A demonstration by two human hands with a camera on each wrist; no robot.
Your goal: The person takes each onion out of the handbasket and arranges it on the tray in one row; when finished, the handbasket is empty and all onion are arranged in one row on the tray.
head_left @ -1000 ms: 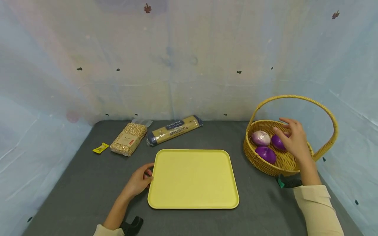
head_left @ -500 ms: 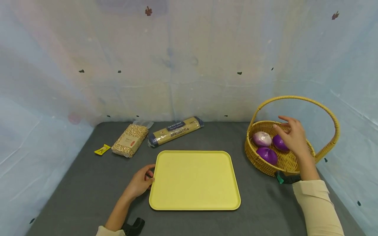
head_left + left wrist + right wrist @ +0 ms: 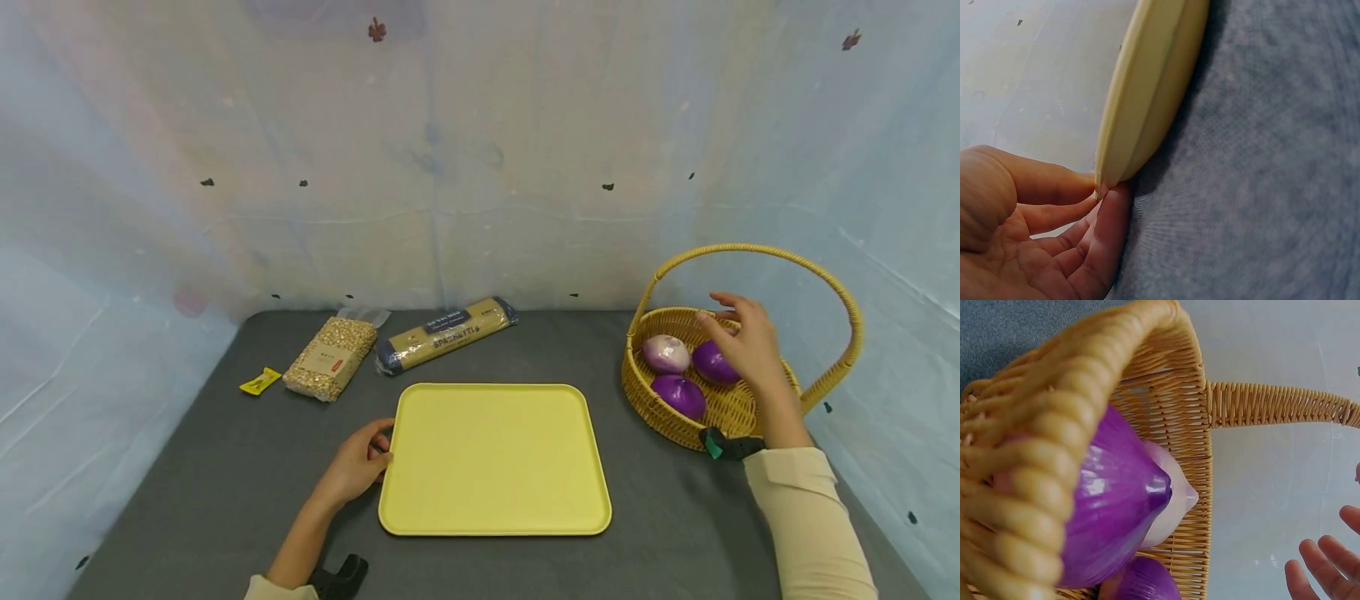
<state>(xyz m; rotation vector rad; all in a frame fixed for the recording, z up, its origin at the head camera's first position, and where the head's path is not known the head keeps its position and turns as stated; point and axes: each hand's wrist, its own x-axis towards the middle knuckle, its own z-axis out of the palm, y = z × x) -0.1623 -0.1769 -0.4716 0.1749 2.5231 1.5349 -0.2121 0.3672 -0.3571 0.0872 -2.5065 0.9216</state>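
A grey tabletop (image 3: pixel 225 467) carries all items, enclosed by pale sheeting. One yellow tray (image 3: pixel 491 454) lies flat at the near centre. The left hand (image 3: pixel 354 467) rests at the tray's left edge; in the left wrist view its fingertips (image 3: pixel 1107 200) pinch the rim of the tray (image 3: pixel 1147 94), thumb on one side and fingers on the other.

One wicker basket (image 3: pixel 675 421) with a tall arched handle stands at the right, well apart from the tray. It holds three onions: a pale onion (image 3: pixel 665 353) at the far left of the bowl, a purple onion (image 3: pixel 712 362) just right of it, and a second purple onion (image 3: pixel 678 394) nearer. The right hand (image 3: pixel 742 342) hovers above the basket's far right part, over the first purple onion, fingers spread wide and loosely bent, holding nothing. The right wrist view shows the fingertips (image 3: pixel 1329 569) apart from the basket wall (image 3: pixel 1172 444) and clear of the onions.

Along the far left lie one spaghetti packet (image 3: pixel 444 331), one bag of grain (image 3: pixel 330 354) just left of it, and one small yellow sachet (image 3: pixel 259 381) further left.
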